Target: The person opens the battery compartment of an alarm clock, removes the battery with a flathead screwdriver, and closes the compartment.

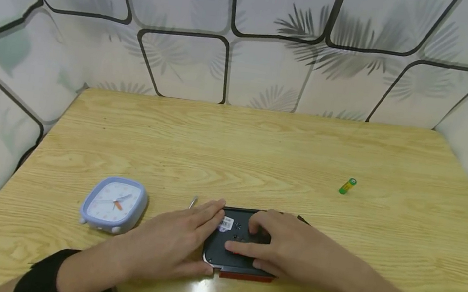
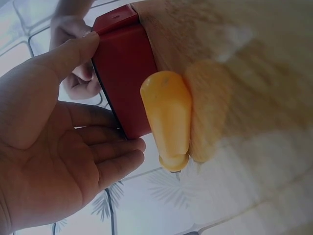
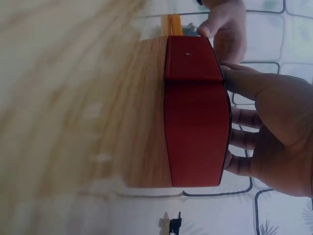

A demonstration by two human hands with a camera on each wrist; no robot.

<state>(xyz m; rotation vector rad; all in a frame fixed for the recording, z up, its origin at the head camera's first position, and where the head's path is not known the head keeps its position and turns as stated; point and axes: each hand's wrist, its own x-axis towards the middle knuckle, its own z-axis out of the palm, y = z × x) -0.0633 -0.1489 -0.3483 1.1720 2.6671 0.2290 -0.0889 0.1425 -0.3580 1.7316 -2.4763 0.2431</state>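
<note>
A red box-shaped device with a black back (image 1: 215, 253) lies back up on the table; a white label is on it. My left hand (image 1: 178, 240) holds its left end, thumb at the near edge and fingers toward the far edge. My right hand (image 1: 291, 246) rests over the right part of the back. Its index finger is straight, the tip touching the back by a small red spot; another finger is bent. The red side (image 3: 198, 127) faces me in the right wrist view. Beside the left fingers lies a screwdriver with a yellow handle (image 2: 168, 115).
To the left, a pale blue alarm clock (image 1: 114, 203) lies face up, close to the left forearm. A green and yellow battery (image 1: 347, 186) lies farther back on the right of the wooden table (image 1: 199, 136). Patterned walls stand behind and at both sides.
</note>
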